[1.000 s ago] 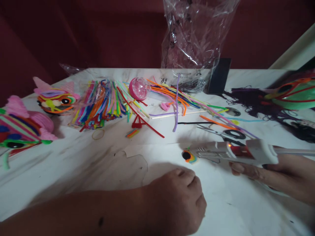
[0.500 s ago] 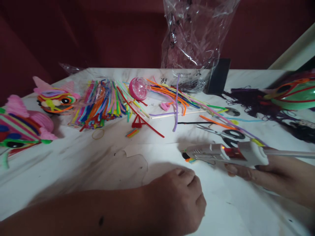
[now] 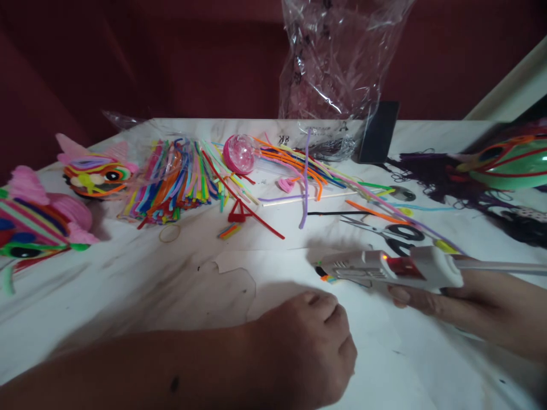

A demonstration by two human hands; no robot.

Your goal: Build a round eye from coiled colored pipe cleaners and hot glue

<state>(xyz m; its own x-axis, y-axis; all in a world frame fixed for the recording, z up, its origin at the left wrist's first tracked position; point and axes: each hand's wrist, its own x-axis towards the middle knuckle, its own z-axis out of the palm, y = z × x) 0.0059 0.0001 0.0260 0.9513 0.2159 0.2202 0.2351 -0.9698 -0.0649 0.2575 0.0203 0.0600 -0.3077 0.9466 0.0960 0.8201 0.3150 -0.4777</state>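
My right hand (image 3: pixel 444 302) is wrapped round a white hot glue gun (image 3: pixel 363 266) with a glowing orange light and a long glue stick out of its back. The gun points left, and its dark tip lies right beside a small multicoloured fuzzy piece (image 3: pixel 329 279), partly hidden under the gun. Whether they touch, I cannot tell. Below them my left hand (image 3: pixel 311 341) rests with its fingers curled in, close to the white sheet (image 3: pixel 273 267). What it holds, if anything, is hidden under the fingers. Scissors (image 3: pixel 384 230) with black handles lie just behind the gun.
Along the back lie a bundle of colourful pipe cleaners (image 3: pixel 171 182), a pink and clear ball (image 3: pixel 240 154), a plastic bag (image 3: pixel 333 74) and a dark phone (image 3: pixel 378 132). Pipe-cleaner animal heads (image 3: pixel 96 171) stand at left. A green balloon-like piece (image 3: pixel 517 165) is at right.
The glue gun and my right hand have shifted very slightly to the left. My left hand looks almost the same, and the things on the table have stayed in place.
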